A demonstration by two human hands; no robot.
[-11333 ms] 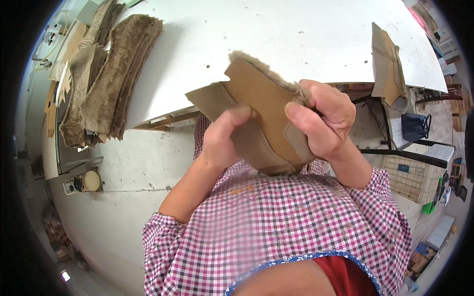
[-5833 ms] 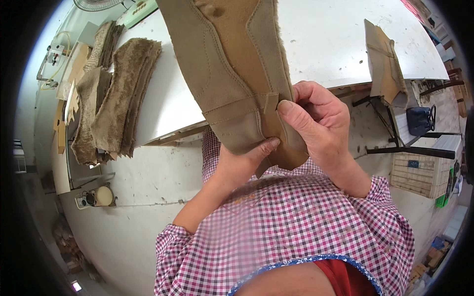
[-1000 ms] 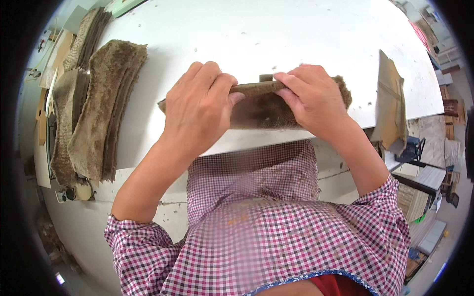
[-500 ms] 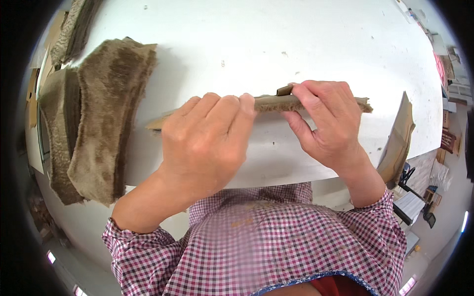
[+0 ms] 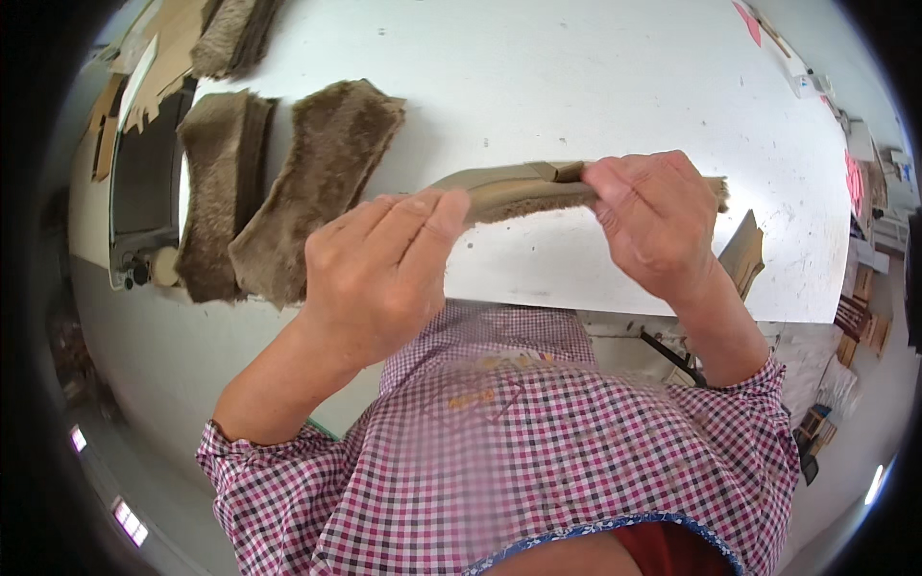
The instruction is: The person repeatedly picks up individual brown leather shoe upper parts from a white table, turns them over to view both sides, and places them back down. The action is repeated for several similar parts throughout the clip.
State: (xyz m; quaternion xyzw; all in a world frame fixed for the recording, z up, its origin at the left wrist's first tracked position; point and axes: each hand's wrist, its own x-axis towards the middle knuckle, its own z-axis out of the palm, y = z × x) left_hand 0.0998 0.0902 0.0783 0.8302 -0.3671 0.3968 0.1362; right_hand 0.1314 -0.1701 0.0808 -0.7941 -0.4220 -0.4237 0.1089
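Note:
Between my two hands stretches a piece of brown plush fabric [image 5: 528, 188], its smooth backing upward and the furry pile showing along the near edge. My left hand [image 5: 379, 274] is closed around its left part, fingers bent over the top. At the right, my right hand [image 5: 658, 226] pinches it, next to a small turned-up flap of backing. The fabric bows slightly upward between the hands, above the white table [image 5: 595, 77]. Its right end pokes out past my right hand; the left end is hidden behind my left hand.
Left on the table lie a stack of cut plush pieces [image 5: 219, 182] and a second plush pile [image 5: 327, 158]. Another plush stack [image 5: 235, 38] is at the far left, beside brown cardboard [image 5: 173, 53]. A flat brown piece [image 5: 741, 254] rests near the right front edge.
The held fabric now arches and shows more of its backing. My hands are farther apart, the right one shifted along the piece. The whole view has shifted.

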